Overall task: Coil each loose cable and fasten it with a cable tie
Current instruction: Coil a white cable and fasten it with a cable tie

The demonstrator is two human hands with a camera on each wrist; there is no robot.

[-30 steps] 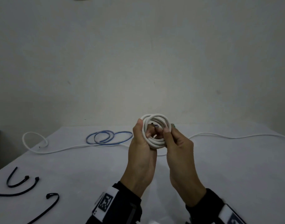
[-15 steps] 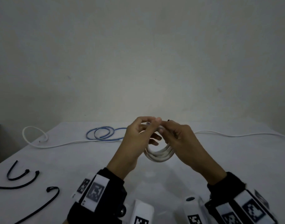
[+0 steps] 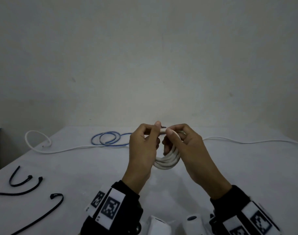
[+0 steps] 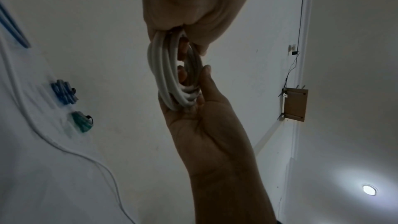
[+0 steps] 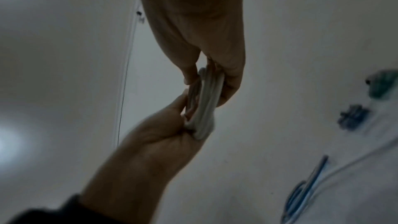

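Observation:
A white cable coil (image 3: 168, 161) hangs in the air above the table, held between both hands. My left hand (image 3: 143, 145) pinches its top left, and my right hand (image 3: 188, 145) has fingers curled through and round its top right. A short black cable tie end (image 3: 163, 127) sticks up between the two thumbs. In the left wrist view the coil (image 4: 165, 74) is edge-on, between my left hand (image 4: 193, 6) above and my right hand (image 4: 204, 125) below. The right wrist view is blurred but shows the coil (image 5: 207, 101) squeezed by both hands.
A loose blue cable (image 3: 109, 139) lies in loops on the white table (image 3: 77, 175) behind my hands. A long white cable (image 3: 60, 150) runs across the back. Three black cable ties (image 3: 21, 182) lie at the front left. Two tied bundles, blue (image 4: 63, 94) and green (image 4: 81, 122), lie further off.
The coil has gone from upright and face-on to hanging below my fingers. Both wrists have dropped and spread, and my fingertips now meet at the coil's top.

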